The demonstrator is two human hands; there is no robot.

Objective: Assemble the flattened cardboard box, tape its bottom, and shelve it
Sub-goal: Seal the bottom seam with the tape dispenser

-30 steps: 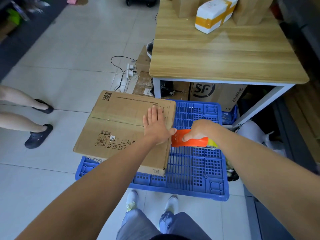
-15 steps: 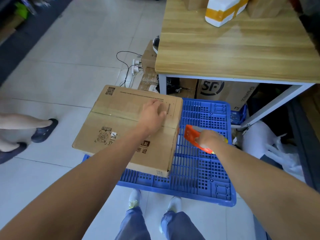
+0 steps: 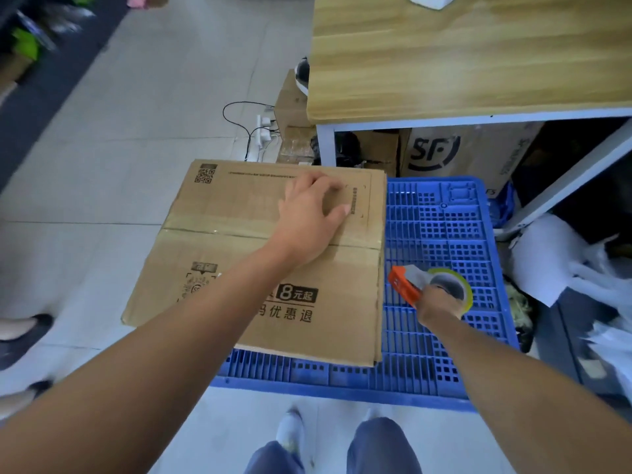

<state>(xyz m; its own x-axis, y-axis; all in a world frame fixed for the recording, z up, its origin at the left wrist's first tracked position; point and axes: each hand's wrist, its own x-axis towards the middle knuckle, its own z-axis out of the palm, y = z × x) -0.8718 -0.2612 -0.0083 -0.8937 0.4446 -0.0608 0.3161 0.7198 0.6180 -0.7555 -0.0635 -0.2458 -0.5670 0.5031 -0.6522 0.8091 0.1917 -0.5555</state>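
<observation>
Your shoes and trouser legs stand at the near edge of a blue plastic pallet [image 3: 444,354], where the cardboard box [image 3: 239,268] sits closed side up, its left part overhanging the floor. Your right hand [image 3: 439,306] is closed around an orange tape dispenser [image 3: 405,285] just right of the box, above the pallet grid. Your left hand [image 3: 309,213] rests on the box's far flap, fingers curled loosely, gripping nothing. The seam between the two flaps runs left to right under your left wrist, so the dispenser's hand lies nearest its right end; whether tape already covers the seam is hard to make out. Beyond, a wooden table [image 3: 461,63] is cut off at the top, and no shelf shows.
</observation>
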